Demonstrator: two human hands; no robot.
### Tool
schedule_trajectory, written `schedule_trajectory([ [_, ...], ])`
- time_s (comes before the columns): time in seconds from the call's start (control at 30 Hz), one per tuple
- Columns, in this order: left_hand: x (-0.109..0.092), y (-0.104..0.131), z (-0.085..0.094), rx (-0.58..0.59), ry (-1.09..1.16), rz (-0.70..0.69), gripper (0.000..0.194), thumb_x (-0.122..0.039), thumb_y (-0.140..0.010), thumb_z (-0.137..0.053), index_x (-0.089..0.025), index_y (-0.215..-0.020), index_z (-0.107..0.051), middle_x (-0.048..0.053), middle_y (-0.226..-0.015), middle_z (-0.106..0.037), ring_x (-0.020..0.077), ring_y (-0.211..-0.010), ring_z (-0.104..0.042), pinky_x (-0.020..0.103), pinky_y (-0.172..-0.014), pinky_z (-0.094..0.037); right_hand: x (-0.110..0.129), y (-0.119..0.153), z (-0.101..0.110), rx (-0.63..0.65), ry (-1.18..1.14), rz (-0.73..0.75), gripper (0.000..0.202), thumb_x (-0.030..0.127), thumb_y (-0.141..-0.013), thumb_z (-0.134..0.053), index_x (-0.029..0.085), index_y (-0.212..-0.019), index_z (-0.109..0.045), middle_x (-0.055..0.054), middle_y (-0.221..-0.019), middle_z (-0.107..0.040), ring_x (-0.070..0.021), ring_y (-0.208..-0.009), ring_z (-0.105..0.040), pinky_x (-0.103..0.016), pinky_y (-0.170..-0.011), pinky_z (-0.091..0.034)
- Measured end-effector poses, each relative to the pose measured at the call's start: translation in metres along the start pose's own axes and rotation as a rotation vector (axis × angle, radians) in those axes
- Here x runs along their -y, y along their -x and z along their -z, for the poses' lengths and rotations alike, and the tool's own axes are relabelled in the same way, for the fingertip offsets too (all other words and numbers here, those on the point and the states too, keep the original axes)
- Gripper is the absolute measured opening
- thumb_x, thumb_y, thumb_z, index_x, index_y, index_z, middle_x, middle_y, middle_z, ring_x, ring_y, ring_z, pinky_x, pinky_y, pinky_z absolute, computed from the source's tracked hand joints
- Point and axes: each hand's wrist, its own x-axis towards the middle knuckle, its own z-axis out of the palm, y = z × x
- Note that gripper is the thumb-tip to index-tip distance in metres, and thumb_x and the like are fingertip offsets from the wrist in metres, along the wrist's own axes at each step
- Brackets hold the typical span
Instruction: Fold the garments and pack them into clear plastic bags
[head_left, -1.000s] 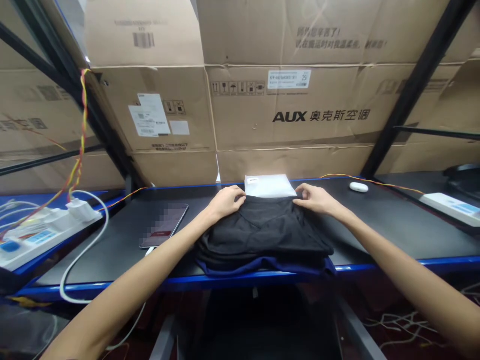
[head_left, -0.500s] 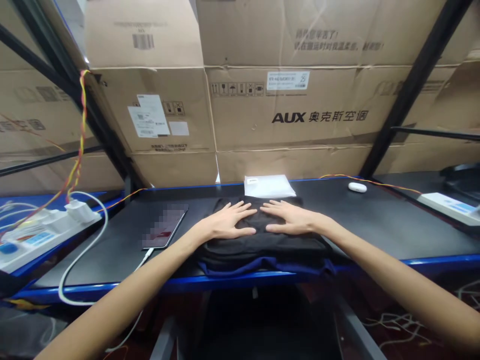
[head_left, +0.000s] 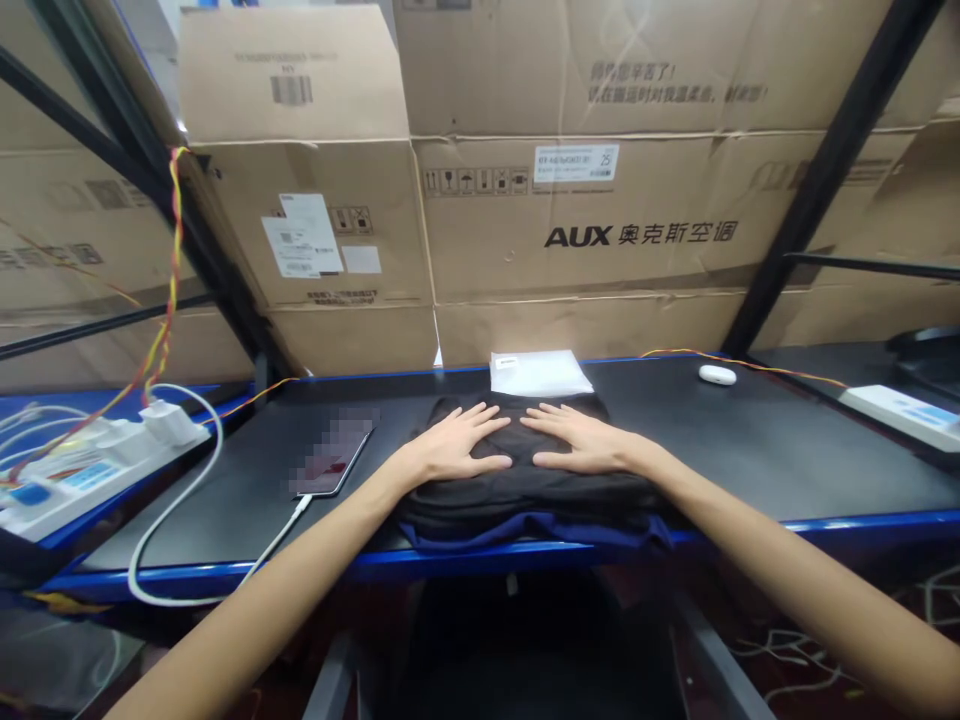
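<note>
A stack of folded black cloth lies at the front edge of the dark tabletop, with a blue cloth layer showing at its bottom. On top of it rests my left hand, palm down with fingers spread. My right hand lies flat beside it on the same cloth, its fingers also apart and pointing toward the left hand. Neither hand grips anything. Just behind the stack is a pale, flat plastic-looking packet with a small white label.
Left of the stack, a phone is plugged into a white cable. Power strips stand at the far left and right. A small white case sits at the back right. Cardboard walls the rear between black posts.
Both hands stay flat on the black cloth, with hardly any movement. The view has shifted very slightly.
</note>
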Motion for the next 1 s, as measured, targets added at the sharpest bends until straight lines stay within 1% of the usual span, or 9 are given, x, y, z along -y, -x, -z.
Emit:
schedule_trajectory([
  [0.17,0.0005,-0.0002,0.0007,0.013,0.007,0.011,0.08,-0.075,-0.088,-0.042,-0.031,-0.154,-0.031,0.007,-0.163,-0.019,0.0311,-0.151,-0.015,0.054,-0.121,-0.012,-0.0018,-0.0002,-0.002,-0.004,-0.007,0.002,0.082,0.073,-0.088,-0.046,0.028,-0.154,-0.031,-0.005,-0.162,-0.022,-0.0309,-0.151,-0.012,-0.053,-0.123,-0.01],
  [0.33,-0.0003,0.0003,0.0025,0.031,0.016,0.021,0.081,-0.077,-0.088,-0.041,-0.032,-0.154,-0.029,0.005,-0.163,-0.018,0.0299,-0.151,-0.014,0.052,-0.122,-0.012,-0.0017,-0.0002,-0.0014,0.024,0.003,-0.004,0.084,0.076,-0.088,-0.043,0.027,-0.155,-0.03,-0.005,-0.163,-0.02,-0.0296,-0.151,-0.011,-0.052,-0.123,-0.009],
  [0.47,-0.0012,0.0003,0.0036,0.049,0.041,0.032,0.083,-0.078,-0.087,-0.04,-0.031,-0.154,-0.03,0.005,-0.163,-0.018,0.0295,-0.152,-0.012,0.052,-0.122,-0.012,-0.0017,-0.0006,-0.0012,0.02,-0.01,-0.011,0.083,0.076,-0.087,-0.044,0.029,-0.154,-0.031,-0.003,-0.163,-0.02,-0.0298,-0.151,-0.011,-0.051,-0.124,-0.009],
  [0.83,-0.0014,0.0004,0.0039,0.04,0.059,0.035,0.083,-0.078,-0.086,-0.044,-0.031,-0.153,-0.033,0.006,-0.163,-0.02,0.0316,-0.151,-0.014,0.053,-0.122,-0.014,0.0012,0.0009,0.0016,0.026,-0.032,-0.026,0.085,0.076,-0.086,-0.046,0.027,-0.153,-0.033,-0.004,-0.162,-0.022,-0.0299,-0.151,-0.012,-0.05,-0.124,-0.01],
  [1.0,-0.0006,0.0003,0.0032,0.036,0.057,0.027,0.083,-0.078,-0.086,-0.044,-0.03,-0.153,-0.034,0.006,-0.162,-0.021,0.0314,-0.151,-0.014,0.053,-0.122,-0.015,-0.0016,0.0004,0.0002,0.02,-0.041,-0.012,0.083,0.076,-0.086,-0.046,0.029,-0.153,-0.033,-0.002,-0.162,-0.022,-0.0284,-0.151,-0.012,-0.051,-0.124,-0.01],
])
